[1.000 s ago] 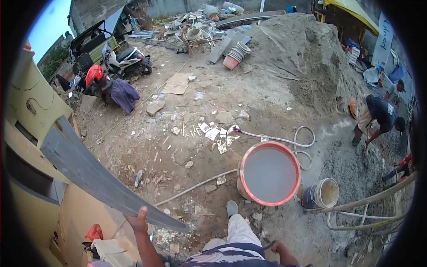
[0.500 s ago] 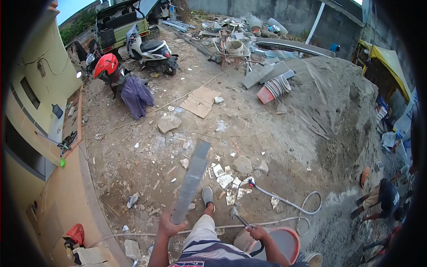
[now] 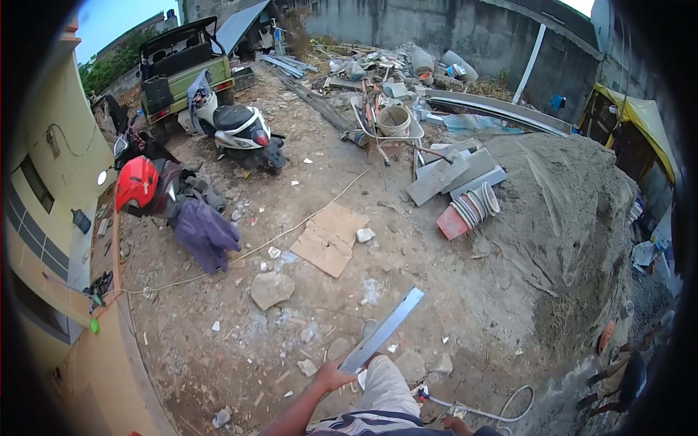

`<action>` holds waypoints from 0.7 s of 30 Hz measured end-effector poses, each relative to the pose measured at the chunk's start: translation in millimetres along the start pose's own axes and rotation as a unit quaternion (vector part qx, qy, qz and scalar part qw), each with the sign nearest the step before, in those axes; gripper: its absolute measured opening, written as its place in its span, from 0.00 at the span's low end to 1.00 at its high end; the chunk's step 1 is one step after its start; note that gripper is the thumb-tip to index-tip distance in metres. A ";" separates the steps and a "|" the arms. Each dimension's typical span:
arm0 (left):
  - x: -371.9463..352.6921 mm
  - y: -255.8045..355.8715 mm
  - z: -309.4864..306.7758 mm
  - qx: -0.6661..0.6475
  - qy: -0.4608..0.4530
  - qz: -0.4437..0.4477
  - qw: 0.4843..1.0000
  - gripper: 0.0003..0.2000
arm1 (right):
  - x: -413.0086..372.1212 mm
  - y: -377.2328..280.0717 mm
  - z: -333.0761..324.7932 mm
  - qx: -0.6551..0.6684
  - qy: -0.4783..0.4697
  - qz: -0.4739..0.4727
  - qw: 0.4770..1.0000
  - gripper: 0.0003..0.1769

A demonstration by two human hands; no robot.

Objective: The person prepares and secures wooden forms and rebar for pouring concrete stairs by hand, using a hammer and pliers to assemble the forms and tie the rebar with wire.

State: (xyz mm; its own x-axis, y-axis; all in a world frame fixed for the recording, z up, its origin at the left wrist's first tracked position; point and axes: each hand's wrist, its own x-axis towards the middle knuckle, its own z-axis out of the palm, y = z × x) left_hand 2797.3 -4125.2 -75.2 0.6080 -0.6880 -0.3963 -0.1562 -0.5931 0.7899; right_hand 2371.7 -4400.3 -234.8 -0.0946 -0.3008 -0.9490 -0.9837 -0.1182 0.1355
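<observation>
My left hand (image 3: 334,376) is closed around the lower end of a long, flat grey metal bar (image 3: 385,328). The bar slants up and to the right, over the rubble-strewn ground in front of my legs. At the bottom edge, only a small part of my right hand (image 3: 456,424) shows, beside my thigh. Its fingers and anything in them are out of sight. Close to that hand a grey hose (image 3: 472,413) with a blue and red end curls over the ground.
Stones and a cardboard sheet (image 3: 331,238) lie ahead. Stacked buckets (image 3: 469,212) rest against a sand heap (image 3: 563,211). Beyond are a wheelbarrow (image 3: 385,131) and concrete slabs (image 3: 454,174). Motorbikes, one a white scooter (image 3: 236,127), stand left. Another person (image 3: 629,381) is at the right edge.
My view has moved forward and tilted up. The bar has swung from upright to a rightward slant. My right hand, earlier holding a hammer, has dropped mostly out of view, and the large bucket has left it.
</observation>
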 end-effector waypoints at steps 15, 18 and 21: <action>300.3 -4.7 -279.1 0.104 0.021 -0.114 0.988 0.33 | -16.1 -497.9 -321.8 0.147 -0.064 -0.094 0.983 0.33; 387.1 15.0 -335.0 0.051 0.051 -0.127 0.989 0.33 | -16.1 -626.9 -388.9 0.094 -0.008 -0.107 0.990 0.32; 487.8 25.2 -396.9 0.028 0.027 -0.166 0.985 0.34 | -14.0 -736.1 -439.5 0.074 0.025 -0.156 0.985 0.30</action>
State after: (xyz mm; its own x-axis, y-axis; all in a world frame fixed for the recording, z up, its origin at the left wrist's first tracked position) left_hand 3398.9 -4309.7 -62.8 0.6731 -0.4303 -0.6015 0.0166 -0.8043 0.5940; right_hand 3164.4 -4725.1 -196.1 0.2201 -0.3180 -0.9222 -0.9755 -0.0746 -0.2071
